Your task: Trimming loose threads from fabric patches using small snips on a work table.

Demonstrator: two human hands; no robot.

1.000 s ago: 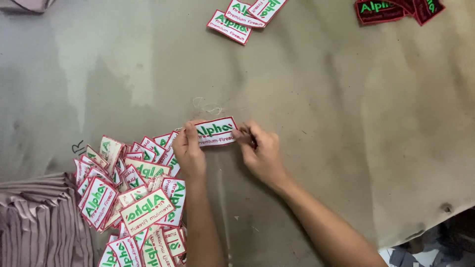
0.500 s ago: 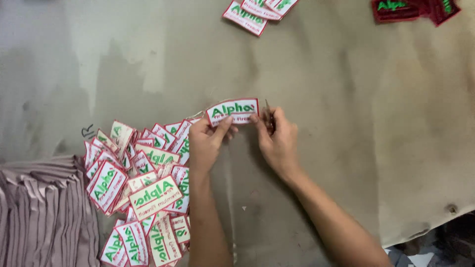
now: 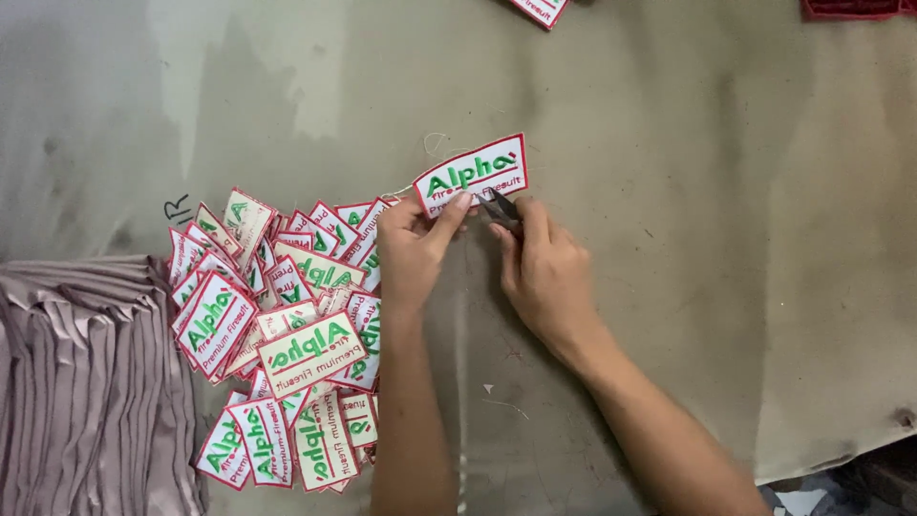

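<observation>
1. Left hand point(image 3: 413, 250): fingers closed in a pinch on the lower left edge of a white patch point(image 3: 471, 176), thumb on top; forearm runs down to the bottom edge of the view.
2. White patch: rectangular, red border, green and red stitched lettering; held tilted, right end higher, just above the surface point(image 3: 669, 191), at the centre of the view.
3. Right hand point(image 3: 541, 270): fingers curled shut around a small dark cutting tool point(image 3: 501, 208), whose tip meets the lower edge of the held patch. Whether the blades are open cannot be told.
4. Loose thread point(image 3: 435, 145): thin pale strand, lying on the surface just beside the patch's upper left corner.
5. Pile of patches point(image 3: 277, 325): many of the same kind, overlapping at all angles, some face down, lying left of the left forearm and touching it.
6. Stack of folded fabric point(image 3: 86, 382): mauve-grey, layered edges, at the lower left, beside the pile.
7. Surface: worn grey-green sheet, stained, with one more patch point(image 3: 540, 10) at the top edge and dark red items point(image 3: 850, 8) at the top right corner.
</observation>
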